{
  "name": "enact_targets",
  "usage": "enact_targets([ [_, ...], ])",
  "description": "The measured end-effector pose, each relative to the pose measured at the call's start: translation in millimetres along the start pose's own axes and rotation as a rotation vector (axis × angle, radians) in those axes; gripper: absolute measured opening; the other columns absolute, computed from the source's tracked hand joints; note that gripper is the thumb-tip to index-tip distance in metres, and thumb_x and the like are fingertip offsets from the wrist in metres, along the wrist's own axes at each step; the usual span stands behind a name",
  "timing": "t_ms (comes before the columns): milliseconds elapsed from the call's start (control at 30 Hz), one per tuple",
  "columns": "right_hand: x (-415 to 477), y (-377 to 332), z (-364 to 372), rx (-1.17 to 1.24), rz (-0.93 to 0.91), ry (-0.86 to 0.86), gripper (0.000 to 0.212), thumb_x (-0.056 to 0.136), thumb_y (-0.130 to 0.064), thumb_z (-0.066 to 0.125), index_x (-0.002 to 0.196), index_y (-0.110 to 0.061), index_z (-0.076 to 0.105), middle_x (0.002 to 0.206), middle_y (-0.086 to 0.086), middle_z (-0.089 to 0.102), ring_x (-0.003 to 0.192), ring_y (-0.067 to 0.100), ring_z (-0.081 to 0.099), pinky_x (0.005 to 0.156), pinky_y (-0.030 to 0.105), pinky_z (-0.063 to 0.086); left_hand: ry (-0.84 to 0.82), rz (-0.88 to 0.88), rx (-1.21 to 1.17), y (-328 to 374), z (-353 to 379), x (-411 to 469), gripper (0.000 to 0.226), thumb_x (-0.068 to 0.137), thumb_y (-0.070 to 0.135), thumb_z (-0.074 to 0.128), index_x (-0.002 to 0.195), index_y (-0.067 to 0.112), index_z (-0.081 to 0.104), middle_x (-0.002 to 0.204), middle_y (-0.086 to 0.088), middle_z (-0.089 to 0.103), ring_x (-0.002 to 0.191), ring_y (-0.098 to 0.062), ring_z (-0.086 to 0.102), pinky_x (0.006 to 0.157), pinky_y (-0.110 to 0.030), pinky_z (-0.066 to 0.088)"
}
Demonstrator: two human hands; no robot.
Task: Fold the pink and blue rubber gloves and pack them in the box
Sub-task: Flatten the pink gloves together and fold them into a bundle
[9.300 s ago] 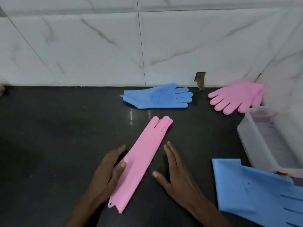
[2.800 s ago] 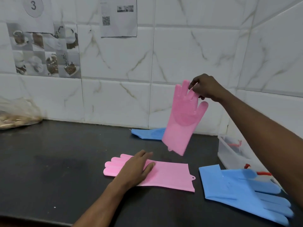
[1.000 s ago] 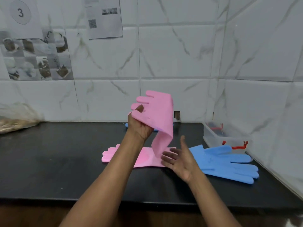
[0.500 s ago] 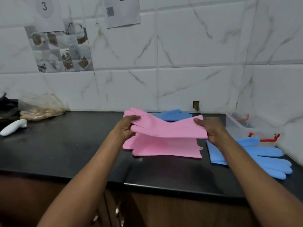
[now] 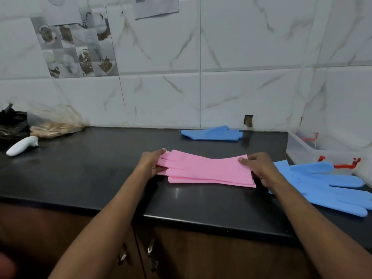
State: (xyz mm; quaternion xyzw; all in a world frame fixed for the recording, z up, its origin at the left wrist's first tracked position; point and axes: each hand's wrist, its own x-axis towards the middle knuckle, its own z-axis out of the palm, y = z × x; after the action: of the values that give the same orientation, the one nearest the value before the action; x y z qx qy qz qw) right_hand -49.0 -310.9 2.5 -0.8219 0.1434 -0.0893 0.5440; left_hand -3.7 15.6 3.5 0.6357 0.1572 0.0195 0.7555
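Two pink gloves [image 5: 205, 170] lie stacked one on the other in the middle of the black counter [image 5: 100, 178], fingers to the left, cuffs to the right. My left hand [image 5: 150, 164] grips the finger end of the stack. My right hand [image 5: 259, 168] grips the cuff end. One blue glove [image 5: 330, 186] lies flat at the right, close to my right wrist. A second blue glove [image 5: 213, 133] rests by the back wall. The clear plastic box [image 5: 302, 150] with red clips stands open in the right corner.
A white handheld device [image 5: 21, 146], a clear bag of food [image 5: 54, 123] and a black bag [image 5: 12, 121] sit at the far left. The tiled wall runs behind and at the right. The counter's front edge lies near my forearms, with cabinet doors below.
I have lowered the upper pink glove from mid-air onto the pink glove on the counter, and both hands still hold its ends.
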Motion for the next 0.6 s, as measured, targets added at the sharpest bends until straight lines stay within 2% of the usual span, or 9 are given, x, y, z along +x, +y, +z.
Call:
enact_targets([
  [67,0.5,0.3,3.1,-0.095,-0.037,-0.016,0.041,0.085,-0.019,0.072,0.122,-0.006,0.06,0.105,0.007,0.067,0.093,0.023,0.063,0.085,0.04,0.055,0.021,0.008,0.005,-3.1,2.0,0.9,0.011,0.091,0.013,0.063,0.093,0.003,0.061,0.082,-0.014,0.064,0.064,-0.026,0.066,0.04,-0.034,0.053],
  [133,1.2,1.9,4.4,-0.156,-0.051,0.021,0.045,0.087,-0.016,0.069,0.129,-0.008,0.056,0.12,0.011,0.064,0.101,0.024,0.062,0.088,0.042,0.054,0.038,0.015,-0.002,-6.9,2.4,3.1,0.006,0.091,0.008,0.06,0.094,0.002,0.059,0.083,-0.014,0.061,0.066,-0.026,0.063,0.036,-0.033,0.051],
  [267,2.8,7.8,3.0,-0.138,-0.016,0.051,0.039,0.087,-0.014,0.068,0.125,-0.005,0.059,0.116,0.013,0.065,0.092,0.022,0.061,0.081,0.039,0.055,0.064,0.045,-0.029,-9.7,1.5,3.1,0.01,0.085,0.004,0.061,0.095,0.002,0.06,0.083,-0.014,0.059,0.068,-0.027,0.061,0.038,-0.034,0.053],
  [367,0.5,7.3,4.9,-0.226,-0.042,0.105,0.036,0.085,-0.017,0.071,0.118,-0.005,0.063,0.112,0.013,0.066,0.085,0.018,0.058,0.072,0.032,0.05,0.115,0.092,0.021,-11.9,4.8,-0.6,0.002,0.082,0.003,0.059,0.082,0.002,0.061,0.079,-0.014,0.06,0.069,-0.029,0.062,0.041,-0.034,0.054],
  [433,-2.3,5.5,5.5,-0.311,-0.079,0.144,0.037,0.084,-0.019,0.072,0.116,-0.004,0.062,0.112,0.013,0.065,0.088,0.018,0.056,0.073,0.029,0.045,0.148,0.173,0.111,-15.6,8.2,-2.2,0.01,0.079,0.006,0.058,0.071,0.001,0.059,0.073,-0.014,0.06,0.068,-0.03,0.061,0.044,-0.033,0.053],
  [500,-4.7,3.8,5.4,-0.379,-0.12,0.167,0.036,0.084,-0.021,0.073,0.114,-0.005,0.062,0.111,0.012,0.065,0.094,0.021,0.058,0.075,0.028,0.043,0.23,0.331,0.301,-18.3,11.0,-4.7,0.016,0.076,0.013,0.059,0.066,0.001,0.059,0.066,-0.012,0.056,0.062,-0.027,0.057,0.044,-0.033,0.052],
  [600,-6.6,4.2,5.8,-0.465,-0.167,0.171,0.033,0.084,-0.023,0.073,0.11,-0.007,0.06,0.109,0.011,0.063,0.09,0.018,0.055,0.075,0.027,0.044,0.392,0.544,0.644,-17.8,13.8,-9.8,0.017,0.075,0.023,0.06,0.078,0.009,0.068,0.074,-0.003,0.064,0.072,-0.027,0.062,0.062,-0.031,0.048],
])
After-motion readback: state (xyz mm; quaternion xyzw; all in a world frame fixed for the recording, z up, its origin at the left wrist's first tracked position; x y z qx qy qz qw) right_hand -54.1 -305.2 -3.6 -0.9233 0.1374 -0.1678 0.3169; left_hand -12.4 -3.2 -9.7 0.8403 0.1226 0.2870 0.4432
